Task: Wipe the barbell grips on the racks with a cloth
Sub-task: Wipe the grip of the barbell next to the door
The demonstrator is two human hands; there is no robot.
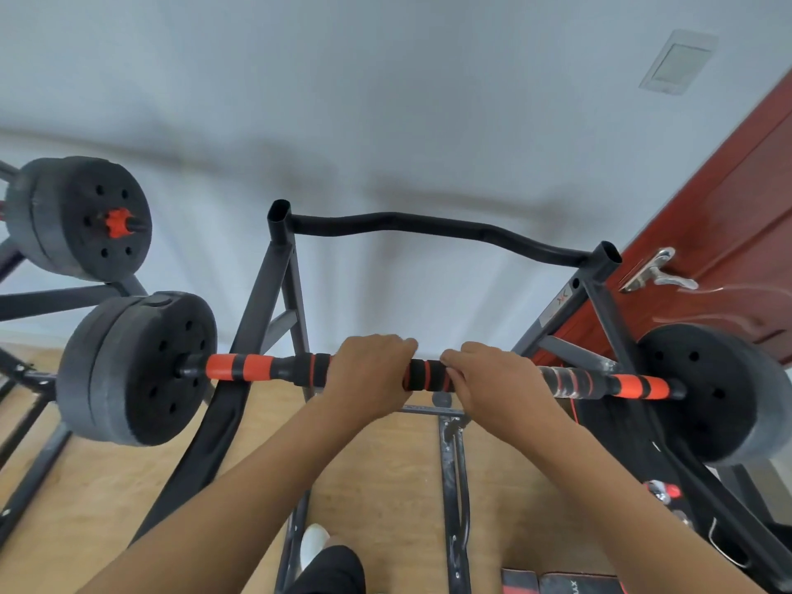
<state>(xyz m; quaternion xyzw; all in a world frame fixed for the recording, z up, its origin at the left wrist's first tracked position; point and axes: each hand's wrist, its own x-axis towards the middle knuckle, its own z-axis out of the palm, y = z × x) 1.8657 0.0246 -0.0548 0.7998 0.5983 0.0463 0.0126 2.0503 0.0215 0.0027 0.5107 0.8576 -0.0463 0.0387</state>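
Barbell (265, 367) lies across the rack (278, 242). Left hand (373, 370) and right hand (493, 379) both curl round its middle foam grip (424, 375). No cloth in view, so wiping is apparently not begun. Second barbell (85, 220) also awaits attention.

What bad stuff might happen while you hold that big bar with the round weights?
The left hand and right hand grip the barbell close together at its middle, between the left plate and the right plate, so it might tip sideways. The right plate sits near the red door and might bang it. A white shoe is below the bar; a slip might hurt that foot.
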